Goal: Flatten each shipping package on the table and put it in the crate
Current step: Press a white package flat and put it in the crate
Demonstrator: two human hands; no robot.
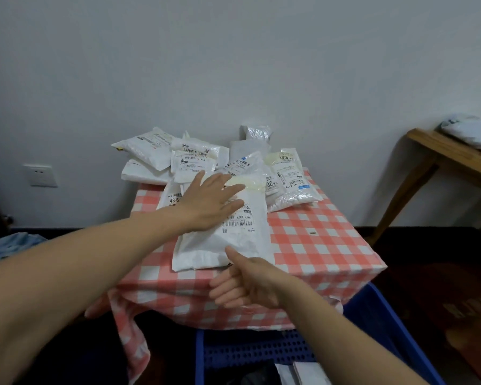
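White plastic shipping package [228, 240] on red-checked table [317, 245].
Left hand [208, 204] presses it, fingers spread; right hand [245, 284] at near edge, fingers straight.

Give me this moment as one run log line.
step: flattening | left hand: pressing flat on white package | right hand: thumb at its near edge | location: on table | crate: below table edge

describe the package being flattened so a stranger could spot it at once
Start at the table with the red-and-white checked cloth. In front of the pile of white packages by the wall, one large white package lies nearest the front edge. It alone reaches that close, and the left hand presses flat on it.
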